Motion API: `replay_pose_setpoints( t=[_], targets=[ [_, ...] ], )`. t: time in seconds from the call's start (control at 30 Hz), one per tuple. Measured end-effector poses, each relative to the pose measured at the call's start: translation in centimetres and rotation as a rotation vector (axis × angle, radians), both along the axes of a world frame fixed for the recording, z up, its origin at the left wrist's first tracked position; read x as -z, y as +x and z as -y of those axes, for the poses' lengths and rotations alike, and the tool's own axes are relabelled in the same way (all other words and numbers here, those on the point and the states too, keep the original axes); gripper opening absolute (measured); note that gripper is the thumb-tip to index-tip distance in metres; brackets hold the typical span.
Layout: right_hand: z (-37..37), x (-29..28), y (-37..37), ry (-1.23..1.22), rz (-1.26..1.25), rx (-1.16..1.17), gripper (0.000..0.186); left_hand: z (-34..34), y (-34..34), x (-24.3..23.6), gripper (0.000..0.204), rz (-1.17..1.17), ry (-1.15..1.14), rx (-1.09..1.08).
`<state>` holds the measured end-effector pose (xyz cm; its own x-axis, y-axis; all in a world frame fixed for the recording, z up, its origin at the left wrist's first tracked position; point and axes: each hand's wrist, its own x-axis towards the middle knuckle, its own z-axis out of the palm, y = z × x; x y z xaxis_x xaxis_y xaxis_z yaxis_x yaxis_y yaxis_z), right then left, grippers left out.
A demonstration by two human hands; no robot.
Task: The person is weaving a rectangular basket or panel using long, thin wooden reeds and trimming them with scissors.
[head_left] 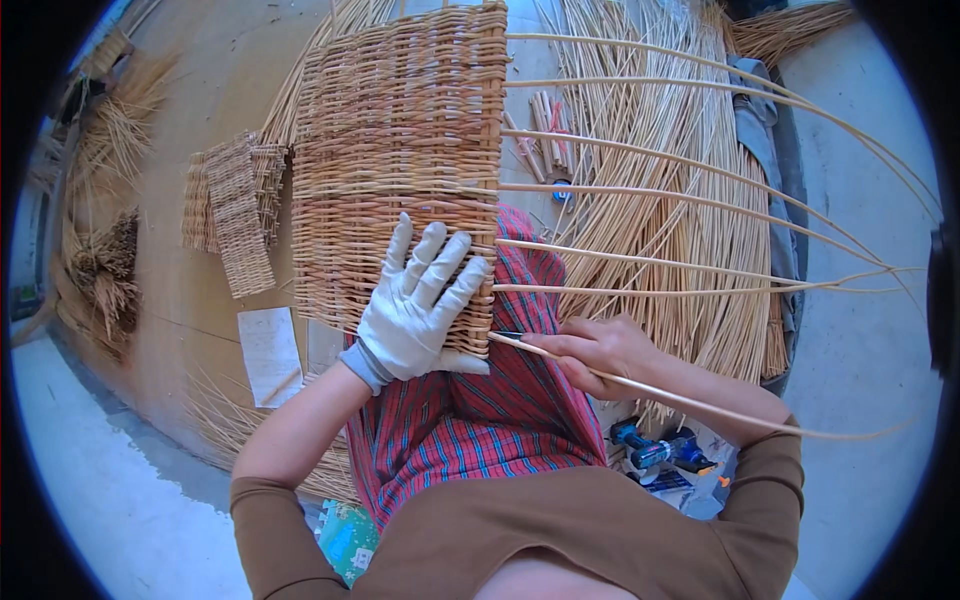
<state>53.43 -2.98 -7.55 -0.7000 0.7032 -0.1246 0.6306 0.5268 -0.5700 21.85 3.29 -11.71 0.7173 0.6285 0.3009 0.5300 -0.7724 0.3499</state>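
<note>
A woven wicker panel (400,130) stands over my lap, with several long pale rods sticking out of its right edge. My left hand (420,300), in a white glove with a grey cuff, lies against the panel's lower right part, fingers spread. My bare right hand (600,355) is closed just off the lower right corner. It pinches a wicker rod (690,402), whose near end meets that corner and whose free end curves away to the right. A thin dark pointed piece (510,334) shows beside the rod at my fingertips; its other end is hidden.
Loose pale rods (670,170) lie in a large heap at right. Smaller woven pieces (240,210) and a white sheet (270,355) are on the left. A blue power drill (660,447) sits by my right elbow. Checked red cloth (470,430) covers my lap.
</note>
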Motion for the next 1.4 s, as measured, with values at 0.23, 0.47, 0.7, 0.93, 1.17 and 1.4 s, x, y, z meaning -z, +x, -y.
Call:
replay_pose_setpoints(
  t=[0.23, 0.47, 0.7, 0.93, 1.17, 1.4],
  targets=[
    [-4.9, 0.0, 0.5, -0.658, -0.286, 0.113, 0.045, -0.5, 0.2, 0.4, 0.131, -0.004, -0.027, -0.012],
    [-6.2, 0.4, -0.1, -0.577, -0.156, -0.115, 0.047, 0.3, 0.7, -0.2, 0.129, -0.009, -0.035, -0.036],
    [-3.4, -1.4, -0.7, -0.339, 0.095, 0.061, 0.04, 0.3, 0.8, -0.7, 0.125, -0.027, -0.02, -0.04],
    [-0.9, 1.9, 0.0, -0.072, 0.316, 0.151, 0.025, 0.5, 0.7, -0.9, 0.122, -0.019, 0.019, -0.044],
    [-2.0, 1.3, 1.3, -0.118, 0.128, 0.08, 0.022, 0.8, 0.9, -0.9, 0.124, 0.007, 0.04, -0.061],
    [-1.3, 3.0, 2.1, 0.232, 0.223, 0.115, 0.027, 1.2, 1.2, -0.9, 0.125, 0.017, 0.038, -0.07]
  ],
)
